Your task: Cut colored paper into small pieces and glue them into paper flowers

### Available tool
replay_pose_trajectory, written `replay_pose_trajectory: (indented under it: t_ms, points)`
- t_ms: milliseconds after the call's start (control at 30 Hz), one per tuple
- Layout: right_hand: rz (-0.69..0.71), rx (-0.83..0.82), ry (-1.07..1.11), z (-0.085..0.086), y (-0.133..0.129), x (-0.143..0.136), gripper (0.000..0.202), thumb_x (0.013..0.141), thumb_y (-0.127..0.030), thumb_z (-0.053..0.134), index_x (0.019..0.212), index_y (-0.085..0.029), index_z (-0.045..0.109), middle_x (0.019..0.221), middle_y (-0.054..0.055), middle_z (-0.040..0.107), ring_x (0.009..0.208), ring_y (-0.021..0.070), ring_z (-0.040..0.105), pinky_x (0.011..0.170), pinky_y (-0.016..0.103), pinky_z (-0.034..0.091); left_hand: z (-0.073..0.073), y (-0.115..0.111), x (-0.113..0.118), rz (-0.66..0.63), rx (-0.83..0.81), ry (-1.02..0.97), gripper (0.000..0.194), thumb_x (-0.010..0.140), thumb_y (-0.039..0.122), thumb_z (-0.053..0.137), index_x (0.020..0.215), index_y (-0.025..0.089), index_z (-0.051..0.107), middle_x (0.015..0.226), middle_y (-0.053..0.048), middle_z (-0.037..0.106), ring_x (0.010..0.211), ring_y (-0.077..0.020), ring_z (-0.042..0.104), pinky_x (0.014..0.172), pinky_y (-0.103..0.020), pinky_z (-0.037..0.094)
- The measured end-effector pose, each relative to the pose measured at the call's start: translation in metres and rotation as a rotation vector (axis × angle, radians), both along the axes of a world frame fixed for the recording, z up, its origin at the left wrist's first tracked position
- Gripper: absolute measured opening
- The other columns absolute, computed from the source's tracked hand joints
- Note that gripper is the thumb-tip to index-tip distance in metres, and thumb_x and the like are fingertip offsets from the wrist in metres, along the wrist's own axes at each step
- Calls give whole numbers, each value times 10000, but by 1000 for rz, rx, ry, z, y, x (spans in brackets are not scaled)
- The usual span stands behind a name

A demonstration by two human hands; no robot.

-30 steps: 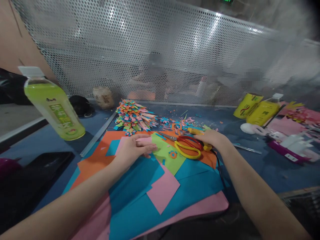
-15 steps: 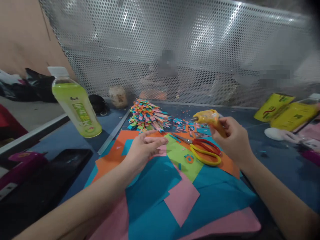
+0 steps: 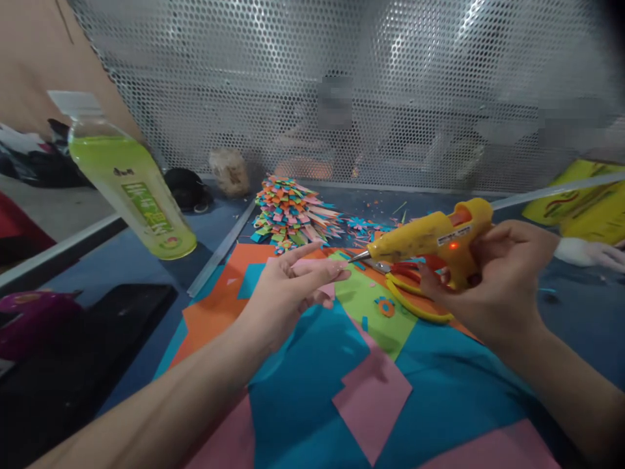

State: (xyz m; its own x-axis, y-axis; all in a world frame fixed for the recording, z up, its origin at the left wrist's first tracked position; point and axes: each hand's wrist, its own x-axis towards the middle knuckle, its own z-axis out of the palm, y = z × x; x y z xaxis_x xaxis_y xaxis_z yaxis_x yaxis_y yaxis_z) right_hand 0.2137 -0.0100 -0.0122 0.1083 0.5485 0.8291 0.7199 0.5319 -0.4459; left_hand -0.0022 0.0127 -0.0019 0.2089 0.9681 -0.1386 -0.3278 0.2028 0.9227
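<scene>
My right hand (image 3: 502,286) is wrapped round the handle of a yellow glue gun (image 3: 420,238), whose small red light is on. The gun's metal nozzle points left and ends close to the fingertips of my left hand (image 3: 288,286). The left thumb presses toward the fingers while the forefinger stretches out; anything between them is too small to make out. Below both hands lie coloured paper sheets (image 3: 312,365). Red and yellow scissors (image 3: 415,299) rest partly behind the glue gun. A small orange and blue paper flower (image 3: 385,306) lies on the green sheet (image 3: 400,339).
A cone of coloured paper strips (image 3: 290,212) stands at the back, with paper scraps to its right. A green drink bottle (image 3: 139,195), a black tray (image 3: 112,332) and a purple glue gun (image 3: 34,319) are at the left. Behind is a perforated metal panel (image 3: 244,85).
My right hand has brought the yellow glue gun closer and turned it, so the nozzle now lies near my left fingertips. The left forefinger has stretched out. The view has shifted slightly.
</scene>
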Motion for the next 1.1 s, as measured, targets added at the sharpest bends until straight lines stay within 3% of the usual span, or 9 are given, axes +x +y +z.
replay_pose_trajectory:
  t_ms: [167, 533, 667, 867, 1100]
  points:
    - [35, 51, -46, 0, 0, -1, 442, 648, -225, 676, 813, -272, 268, 775, -13, 356, 565, 116, 507, 402, 230, 427, -1, 1, -1, 2, 5, -35, 644, 636, 65, 720, 1225, 59, 459, 713, -73, 727, 726, -190, 689, 358, -147, 438]
    - [1, 19, -110, -6, 4, 8, 437, 645, -240, 664, 836, -248, 270, 789, -40, 329, 557, 81, 497, 416, 221, 452, 1, 0, -2, 22, 6, -49, 735, 677, 28, 684, 1318, 45, 324, 673, -63, 720, 550, -122, 658, 360, -130, 438]
    - [9, 88, -128, -5, 6, 8, 469, 618, -234, 686, 815, -247, 261, 784, -51, 304, 524, 54, 459, 385, 189, 431, 1, 1, -2, 42, -5, -48, 729, 679, 33, 686, 1313, 47, 328, 653, -52, 715, 535, -118, 653, 360, -127, 437]
    - [11, -27, -77, -10, 5, 11, 474, 632, -256, 673, 848, -252, 251, 814, -35, 343, 588, 92, 528, 454, 237, 478, -1, 3, -2, 43, -1, -57, 735, 675, 43, 694, 1313, 49, 329, 654, -55, 717, 623, -150, 684, 358, -126, 438]
    - [30, 10, -87, -11, 4, 9, 420, 667, -242, 664, 832, -266, 278, 761, -27, 367, 559, 120, 525, 431, 256, 457, 1, 1, -2, 59, -20, -63, 700, 684, 28, 675, 1302, 42, 346, 646, -62, 715, 625, -159, 686, 357, -135, 435]
